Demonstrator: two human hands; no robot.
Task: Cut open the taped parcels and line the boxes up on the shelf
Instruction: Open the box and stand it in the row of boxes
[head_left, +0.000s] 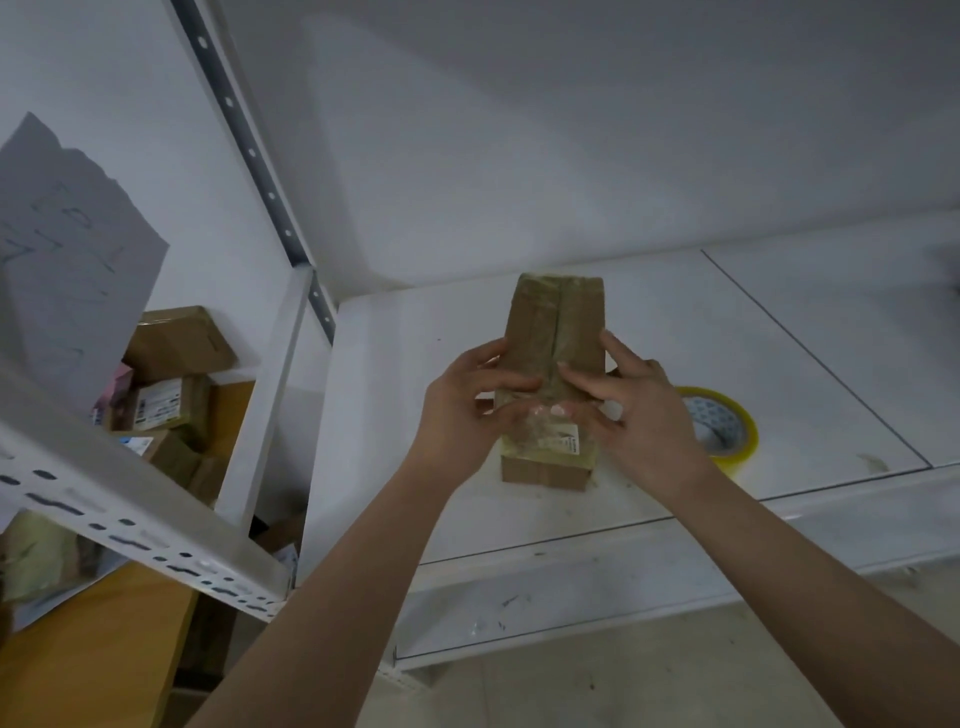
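the taped parcel (553, 338) stands on the white shelf (675, 332). the left hand (457, 410) holds its left side with curled fingers. the right hand (631, 410) grips the right side, thumb on the front. a tape roll (727, 431) lies just right of the parcel.

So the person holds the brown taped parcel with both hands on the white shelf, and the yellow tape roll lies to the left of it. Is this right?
Not quite. In the head view both hands, left hand and right hand, do hold the parcel over the shelf, but the tape roll lies to its right.
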